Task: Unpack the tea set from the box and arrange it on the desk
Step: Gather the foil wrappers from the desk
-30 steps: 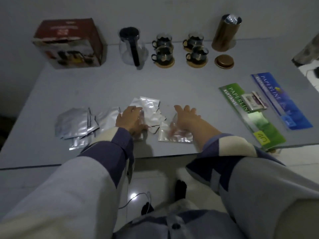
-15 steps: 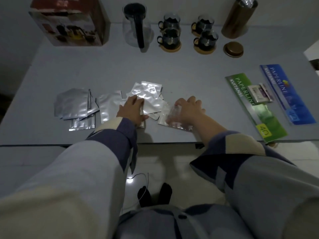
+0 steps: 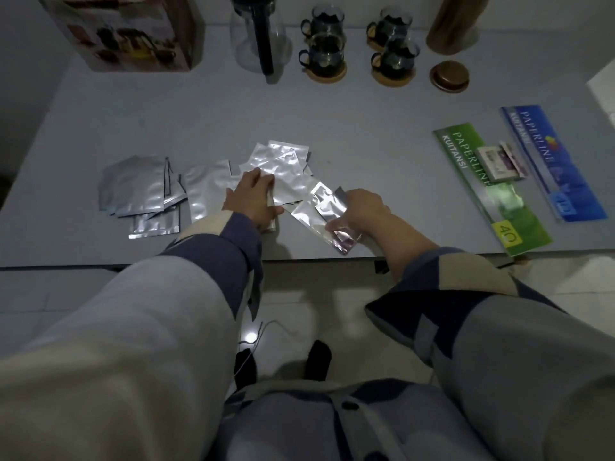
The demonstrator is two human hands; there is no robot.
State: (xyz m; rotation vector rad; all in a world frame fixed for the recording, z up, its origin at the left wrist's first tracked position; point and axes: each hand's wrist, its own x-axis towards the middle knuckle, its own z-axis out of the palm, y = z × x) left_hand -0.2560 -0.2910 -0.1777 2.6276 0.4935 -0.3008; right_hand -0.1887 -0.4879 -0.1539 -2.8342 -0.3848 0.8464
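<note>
A red printed cardboard box (image 3: 133, 31) stands at the grey desk's (image 3: 332, 111) far left, then a glass pitcher with a black handle (image 3: 258, 34), four glass cups on round wooden coasters (image 3: 359, 44) and a brown round lid (image 3: 449, 75). Nearer, silver foil sachets (image 3: 139, 191) lie scattered. The left hand (image 3: 253, 201) presses flat, fingers straight, on the middle sachets. The right hand (image 3: 361, 211) pinches one crinkled foil sachet (image 3: 321, 211).

The green booklet (image 3: 492, 189) reads "PAPERLINE KUITANSI", with "40" on a yellow patch at its near end; just right of the green booklet, the blue booklet (image 3: 550, 163) reads "PAPERLINE". Print on the small packet (image 3: 497, 163) lying across the green booklet is too small to read
</note>
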